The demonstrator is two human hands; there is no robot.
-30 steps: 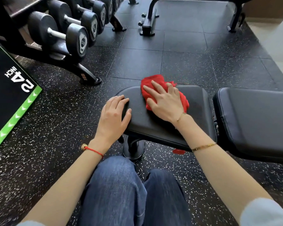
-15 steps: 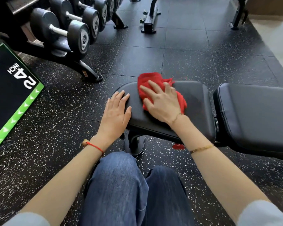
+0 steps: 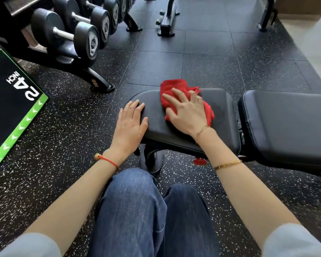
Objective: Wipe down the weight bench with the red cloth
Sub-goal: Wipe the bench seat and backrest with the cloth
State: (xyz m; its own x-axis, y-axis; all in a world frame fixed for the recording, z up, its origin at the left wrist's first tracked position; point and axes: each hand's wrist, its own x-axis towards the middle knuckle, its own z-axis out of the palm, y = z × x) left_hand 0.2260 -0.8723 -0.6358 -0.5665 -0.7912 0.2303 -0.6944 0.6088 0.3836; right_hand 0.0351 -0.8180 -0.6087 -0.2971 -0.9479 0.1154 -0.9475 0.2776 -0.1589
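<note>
Right hand point(image 3: 188, 113) is flat on the red cloth point(image 3: 171, 88), fingers spread, pressing it onto the bench seat point(image 3: 219, 106) near the far edge, with cloth bunching out beyond the fingertips and to the right of the palm. Left hand point(image 3: 131, 125) lies open, fingers together, palm down on the seat's left end, holding nothing. The bench back pad point(image 3: 287, 123) sits just to the right. Dumbbells point(image 3: 67, 36) line the rack at upper left; a black-and-green box point(image 3: 13, 101) stands at the left.
</note>
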